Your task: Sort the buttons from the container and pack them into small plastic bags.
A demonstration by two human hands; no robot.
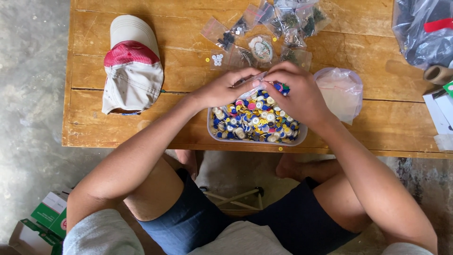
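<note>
While the clear plastic tub of mixed coloured buttons sits below to catch spills, left hand and right hand pinch a small clear plastic bag.

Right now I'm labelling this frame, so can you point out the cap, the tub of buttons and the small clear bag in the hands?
cap [133, 71], head view, on its red and white crown.
tub of buttons [257, 141], head view, on its near rim.
small clear bag [251, 81], head view, on the strip between the fingertips.

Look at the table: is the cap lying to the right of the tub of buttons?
No, the cap lies on the wooden table to the left of the tub of buttons, beyond the left hand.
</note>
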